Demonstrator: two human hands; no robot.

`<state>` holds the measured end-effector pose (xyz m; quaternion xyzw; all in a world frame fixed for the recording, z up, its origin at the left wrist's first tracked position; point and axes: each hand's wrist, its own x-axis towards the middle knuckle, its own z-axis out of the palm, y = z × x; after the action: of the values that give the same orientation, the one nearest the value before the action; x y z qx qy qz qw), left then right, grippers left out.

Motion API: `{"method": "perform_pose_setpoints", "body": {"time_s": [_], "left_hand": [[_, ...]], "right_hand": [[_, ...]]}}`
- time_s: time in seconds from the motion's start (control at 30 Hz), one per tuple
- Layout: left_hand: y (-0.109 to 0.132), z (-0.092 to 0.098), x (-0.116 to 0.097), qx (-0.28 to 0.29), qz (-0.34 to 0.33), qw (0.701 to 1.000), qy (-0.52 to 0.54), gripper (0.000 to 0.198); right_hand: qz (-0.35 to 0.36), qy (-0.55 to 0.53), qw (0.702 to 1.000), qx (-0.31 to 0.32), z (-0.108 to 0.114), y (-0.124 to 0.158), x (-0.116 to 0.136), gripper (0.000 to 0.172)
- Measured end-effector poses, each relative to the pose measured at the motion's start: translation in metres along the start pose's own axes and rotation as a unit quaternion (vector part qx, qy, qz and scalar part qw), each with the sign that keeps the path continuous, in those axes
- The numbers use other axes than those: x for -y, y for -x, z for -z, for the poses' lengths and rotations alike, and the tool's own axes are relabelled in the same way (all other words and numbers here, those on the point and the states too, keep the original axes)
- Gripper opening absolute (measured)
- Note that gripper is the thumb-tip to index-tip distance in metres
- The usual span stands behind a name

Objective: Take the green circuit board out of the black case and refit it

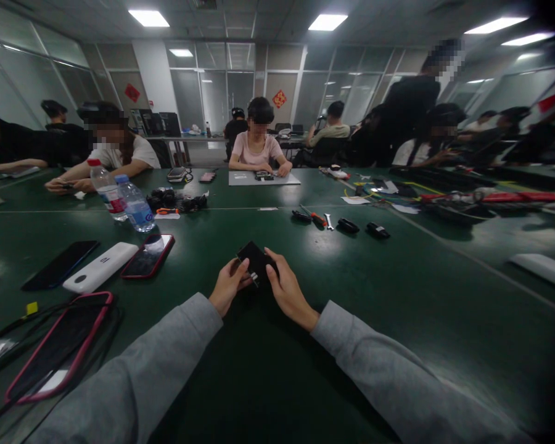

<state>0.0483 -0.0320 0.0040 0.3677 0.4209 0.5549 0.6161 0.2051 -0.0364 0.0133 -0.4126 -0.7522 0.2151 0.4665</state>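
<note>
Between my two hands is a flat black rectangular device (pixel 254 254), tilted a little above the green table (pixel 351 296). Small whitish parts show along its lower left edge; its exact kind is not clear. My left hand (pixel 230 285) grips the left side, thumb on top and fingers curled beneath. On the other side, my right hand (pixel 287 285) is closed round the right edge, its thumb along the face. Beyond my hands lie an orange-and-black screwdriver (pixel 318 219), a small wrench (pixel 328 222) and a few black oblong items (pixel 348 226).
Left of me lie a pink-edged phone (pixel 60 351) with cables across it, a white power bank (pixel 100 266), a red-cased phone (pixel 148 258) and a dark phone (pixel 62 264). Two water bottles (pixel 136 206) stand behind them. A co-worker in pink (pixel 259 148) sits opposite. Tools and wires clutter the right.
</note>
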Motion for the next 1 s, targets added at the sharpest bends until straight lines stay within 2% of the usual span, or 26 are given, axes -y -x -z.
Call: {"method": "perform_pose_setpoints", "body": {"time_s": [0.37,0.53,0.73,0.87,1.0], "left_hand": [[-0.002,-0.001,-0.002,-0.001,0.014,1.000,0.016,0.042],[-0.004,0.002,0.000,0.020,0.020,0.999,0.019,0.042],[-0.005,0.003,0.000,0.023,0.022,0.999,0.024,0.041],[-0.006,0.005,-0.001,0.025,0.024,0.999,0.030,0.042],[-0.008,0.006,-0.002,0.023,0.036,0.998,0.050,0.041]], "right_hand": [[-0.005,0.027,0.999,-0.038,0.001,0.000,-0.001,0.041],[-0.021,0.029,0.998,-0.050,0.001,-0.001,-0.003,0.039],[-0.041,0.000,0.996,-0.079,0.003,-0.002,-0.004,0.039],[-0.086,-0.066,0.989,-0.098,0.002,-0.005,-0.012,0.039],[-0.173,-0.152,0.968,-0.099,-0.001,-0.009,-0.029,0.039]]}}
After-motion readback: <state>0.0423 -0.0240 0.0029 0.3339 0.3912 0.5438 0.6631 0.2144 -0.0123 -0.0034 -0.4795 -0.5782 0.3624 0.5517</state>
